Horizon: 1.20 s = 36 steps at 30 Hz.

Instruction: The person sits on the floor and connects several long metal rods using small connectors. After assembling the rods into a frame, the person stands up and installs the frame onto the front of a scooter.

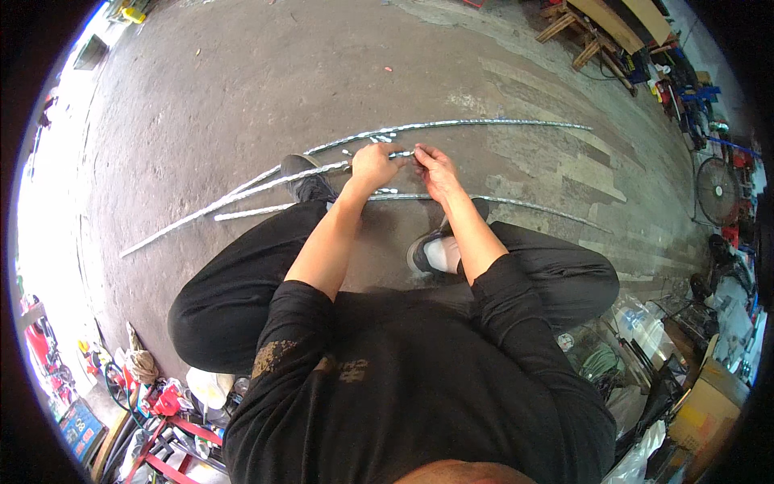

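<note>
Rod (322, 170), silvery and spiral-ridged, lies with its long axis running from the near left toward the far right, passing over the left shoe (313, 190) and up to the person's left hand (373, 167). That hand's fingers are curled around it, knuckles uppermost. A short length shows between the two hands, seemingly the same rod, though the grip hides the join. Its right end meets the right hand (436, 172), whose thumb and forefinger look pinched together on the very tip, pointing far and slightly left. So the right hand is nearer the end, while the left holds farther back along the shaft, on the long side; the hands are near each other but apart.

Two similar lengths flank this line on the floor (242, 89): a far rod (484, 122) beyond the hands, and a near rod (250, 214) on the body side, both stretching mostly left to right. Small silvery pieces (380, 139) lie just beyond the left hand, too small to make out clearly.
</note>
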### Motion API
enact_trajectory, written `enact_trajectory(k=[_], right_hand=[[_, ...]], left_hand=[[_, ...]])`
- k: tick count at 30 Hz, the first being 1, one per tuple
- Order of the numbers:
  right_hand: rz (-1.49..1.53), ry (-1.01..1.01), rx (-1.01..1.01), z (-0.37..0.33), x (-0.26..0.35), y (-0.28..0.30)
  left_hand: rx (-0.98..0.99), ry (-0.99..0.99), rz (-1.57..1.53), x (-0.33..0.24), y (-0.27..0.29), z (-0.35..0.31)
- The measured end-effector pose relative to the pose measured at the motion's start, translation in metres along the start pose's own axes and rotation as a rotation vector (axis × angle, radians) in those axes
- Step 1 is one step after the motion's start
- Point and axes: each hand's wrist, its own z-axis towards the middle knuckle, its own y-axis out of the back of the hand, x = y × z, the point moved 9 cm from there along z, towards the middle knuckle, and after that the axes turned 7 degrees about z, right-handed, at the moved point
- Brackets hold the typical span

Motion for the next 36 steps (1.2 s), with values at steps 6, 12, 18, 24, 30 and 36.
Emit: enact_trajectory(k=[6, 12, 18, 24, 30, 36], right_hand=[[0.027, 0.033, 0.103, 0.003, 0.006, -0.005], [-0.11, 0.038, 0.084, -0.004, 0.008, -0.002], [-0.401, 0.052, 0.042, 0.0, 0.02, -0.002], [-0.562, 0.173, 0.056, -0.003, 0.035, -0.015], [-0.714, 0.073, -0.01, 0.003, 0.031, -0.002], [-0.683, 0.127, -0.107, 0.006, 0.033, -0.007]], left_hand=[[-0.016, 0.008, -0.013, -0.004, 0.005, 0.0], [-0.033, -0.01, -0.032, -0.003, 0.006, -0.001], [-0.021, -0.006, -0.032, -0.001, 0.004, 0.001], [0.012, 0.025, -0.028, -0.002, 0.005, -0.001], [0.018, 0.008, 0.0, -0.005, 0.004, 0.0], [0.001, -0.008, -0.011, -0.003, 0.003, 0.001]])
